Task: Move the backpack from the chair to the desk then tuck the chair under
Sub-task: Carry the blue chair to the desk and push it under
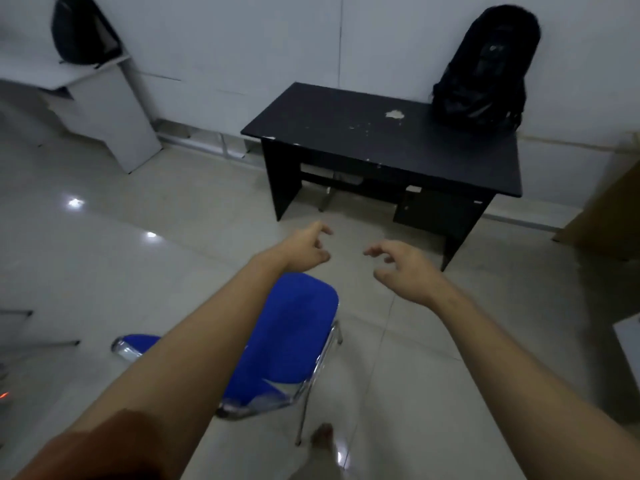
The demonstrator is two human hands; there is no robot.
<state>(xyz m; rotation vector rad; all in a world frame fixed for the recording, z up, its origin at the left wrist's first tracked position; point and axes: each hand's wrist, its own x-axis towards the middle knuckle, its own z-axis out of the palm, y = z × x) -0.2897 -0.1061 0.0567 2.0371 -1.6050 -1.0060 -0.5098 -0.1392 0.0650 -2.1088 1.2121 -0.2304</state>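
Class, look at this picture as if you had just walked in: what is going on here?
A person stands over a blue chair, both arms stretched forward. The left hand and right hand are open and hold nothing. A black backpack already stands on the dark desk, leaning against the wall. The chair is out on the floor, apart from the desk, so tucking it under is not yet done. Another backpack sits on a white desk farther left.

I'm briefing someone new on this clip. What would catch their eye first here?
Two bare forearms reach forward, the left hand and right hand empty with fingers loosely curled. Below them stands a bright blue chair, its seat bare, on the pale tiled floor. Beyond is a black desk with a black backpack upright at its far right corner against the wall.
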